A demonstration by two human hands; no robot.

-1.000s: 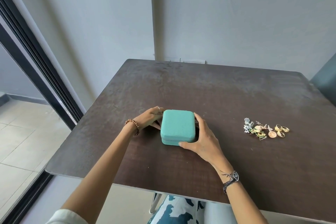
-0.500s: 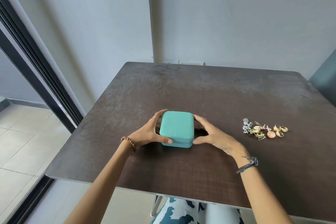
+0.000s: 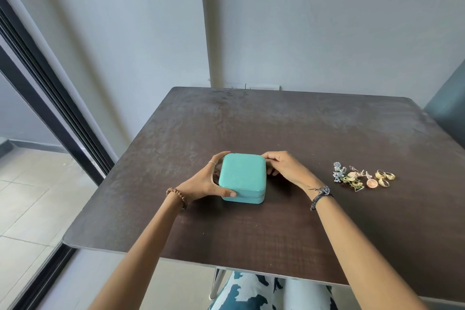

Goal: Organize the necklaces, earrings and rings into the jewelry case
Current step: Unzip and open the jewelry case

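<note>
Two hands frame a closed teal jewelry case (image 3: 242,176) near the front middle of a dark table (image 3: 289,133). My left hand (image 3: 203,182) grips its left side, thumb on the front corner. My right hand (image 3: 284,167) has curled fingers at the back right corner, perhaps on the zipper. Opening looks like the step; next, unzip. The case is square, rounded, with a soft fabric look. Small metal jewelry (image 3: 362,177), gold rings among it, lies well apart on the right.

The closed teal jewelry case (image 3: 242,177) sits gripped by the left hand (image 3: 201,182) and right hand (image 3: 285,167); right of the case lies the jewelry pile (image 3: 362,178).
</note>
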